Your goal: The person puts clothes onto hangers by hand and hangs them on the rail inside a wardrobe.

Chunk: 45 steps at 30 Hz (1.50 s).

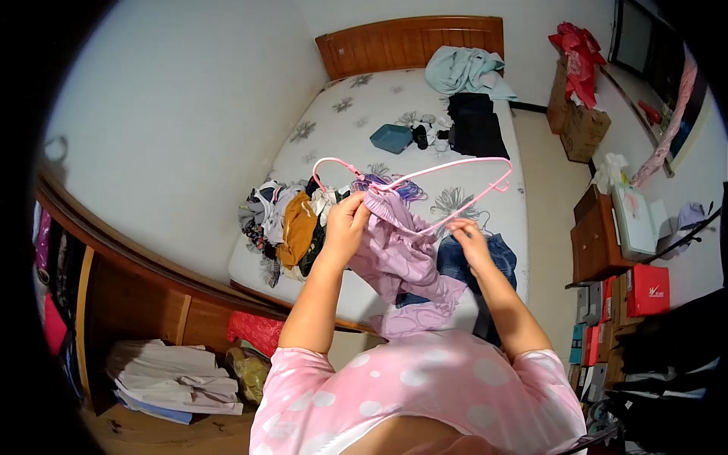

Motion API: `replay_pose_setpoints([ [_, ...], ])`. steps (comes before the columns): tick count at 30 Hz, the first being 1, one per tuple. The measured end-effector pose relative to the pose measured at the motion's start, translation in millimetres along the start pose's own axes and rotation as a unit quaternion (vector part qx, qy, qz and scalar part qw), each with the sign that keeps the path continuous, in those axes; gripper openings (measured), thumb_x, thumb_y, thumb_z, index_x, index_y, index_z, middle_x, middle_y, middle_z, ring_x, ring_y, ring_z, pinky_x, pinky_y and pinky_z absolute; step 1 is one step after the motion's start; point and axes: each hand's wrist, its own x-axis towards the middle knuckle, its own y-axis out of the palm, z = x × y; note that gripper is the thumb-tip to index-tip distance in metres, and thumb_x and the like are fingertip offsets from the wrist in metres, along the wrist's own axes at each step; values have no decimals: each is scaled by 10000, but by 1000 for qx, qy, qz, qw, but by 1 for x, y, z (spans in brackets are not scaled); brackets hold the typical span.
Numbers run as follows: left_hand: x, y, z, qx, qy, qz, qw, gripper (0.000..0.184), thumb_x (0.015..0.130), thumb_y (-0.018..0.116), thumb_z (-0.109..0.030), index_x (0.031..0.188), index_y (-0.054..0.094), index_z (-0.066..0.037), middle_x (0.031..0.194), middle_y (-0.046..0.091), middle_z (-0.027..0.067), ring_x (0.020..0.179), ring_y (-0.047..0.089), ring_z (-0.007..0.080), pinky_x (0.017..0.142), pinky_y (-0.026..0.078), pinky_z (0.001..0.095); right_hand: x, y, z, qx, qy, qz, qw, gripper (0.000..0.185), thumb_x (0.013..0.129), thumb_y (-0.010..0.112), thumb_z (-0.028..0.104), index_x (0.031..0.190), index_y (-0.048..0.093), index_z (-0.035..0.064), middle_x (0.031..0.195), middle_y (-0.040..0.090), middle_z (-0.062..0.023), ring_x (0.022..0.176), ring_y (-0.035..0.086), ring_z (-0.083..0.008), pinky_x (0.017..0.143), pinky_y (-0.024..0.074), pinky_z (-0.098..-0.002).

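Observation:
My left hand (348,225) is closed on the gathered waistband of a light purple garment (394,258), beside the pink hanger (462,161). The hanger reaches over the bed, with its right end sticking out of the garment. My right hand (469,241) is near the hanger's lower right bar, fingers partly bent; whether its fingertips touch the bar or cloth I cannot tell. Below the hands the garment hangs in folds. Blue jeans (497,262) lie on the bed beneath my right hand. Purple and blue hangers (409,189) lie behind the garment.
A clothes pile (296,231) is on the bed's left side. Farther back are a teal bin (391,139), black folded clothes (479,135) and a pale green blanket (464,70). An open cabinet (136,303) stands at left; a wooden nightstand (597,241) and boxes (648,290) stand at right.

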Motion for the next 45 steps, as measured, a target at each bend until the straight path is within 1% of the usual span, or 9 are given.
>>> replay_pose_setpoints([
  [5, -8, -2, -1, 11, 1, 12, 1000, 147, 882, 536, -111, 927, 605, 11, 712, 566, 63, 614, 504, 132, 579, 413, 259, 27, 32, 1, -28, 43, 210, 976, 191, 841, 607, 166, 965, 682, 41, 1060, 620, -89, 1126, 484, -186, 956, 364, -303],
  [8, -11, -6, -1, -3, 8, -8, 1000, 152, 883, 530, -114, 926, 602, 12, 725, 577, 75, 632, 523, 149, 599, 426, 269, 27, 39, -12, -106, 112, 265, 952, 243, 757, 683, 239, 900, 691, 42, 788, 642, -84, 1057, 524, -156, 879, 418, -268],
  [9, -12, -9, -2, 4, 13, -18, 1000, 160, 887, 524, -121, 926, 602, 13, 744, 589, 82, 647, 536, 161, 615, 434, 275, 25, 37, -18, -69, 153, 303, 938, 282, 673, 733, 292, 884, 706, 107, 887, 636, -90, 974, 558, -183, 866, 432, -304],
  [12, -15, -19, 5, 18, 12, -24, 999, 166, 889, 521, -125, 932, 601, 14, 756, 599, 84, 658, 541, 155, 623, 437, 275, 11, 28, -35, -272, -23, 203, 940, 262, 629, 753, 245, 876, 713, 164, 990, 608, -79, 933, 566, -203, 843, 443, -323],
  [18, -30, -30, 27, 22, -73, -11, 997, 197, 883, 543, -148, 963, 621, 15, 782, 634, 98, 691, 583, 166, 647, 450, 273, 8, -31, 15, -235, 52, 119, 963, 304, 604, 752, 110, 900, 710, 160, 872, 517, -92, 838, 537, -257, 784, 449, -325],
  [22, -38, -29, 35, 33, -92, 53, 994, 215, 878, 553, -162, 963, 627, 21, 812, 654, 111, 721, 609, 174, 667, 461, 279, 25, -83, 49, -192, 62, 72, 977, 371, 612, 587, -52, 955, 686, 53, 914, 518, -89, 889, 538, -220, 776, 443, -278],
  [37, -37, -7, 20, 94, -27, 112, 989, 210, 846, 539, -194, 941, 653, -45, 793, 639, 144, 720, 616, 301, 637, 472, 350, 15, -38, 167, -254, -134, 163, 944, 444, 735, 554, -6, 1176, 563, 42, 984, 510, -81, 845, 521, -177, 708, 435, -231],
  [41, -36, -11, 17, 83, -37, 100, 991, 203, 843, 545, -179, 940, 649, -34, 786, 639, 143, 708, 617, 297, 630, 470, 346, 10, -26, 167, 9, 18, 156, 988, 415, 919, 470, 75, 1324, 382, 40, 1107, 570, -91, 705, 534, -86, 654, 443, -216],
  [45, -38, -12, 22, 62, -38, 89, 993, 206, 847, 547, -177, 941, 647, -25, 791, 644, 140, 704, 621, 286, 631, 471, 335, 8, -25, 171, -119, 12, 166, 979, 277, 897, 519, 109, 1161, 560, 37, 1074, 636, -64, 629, 568, -119, 575, 465, -252],
])
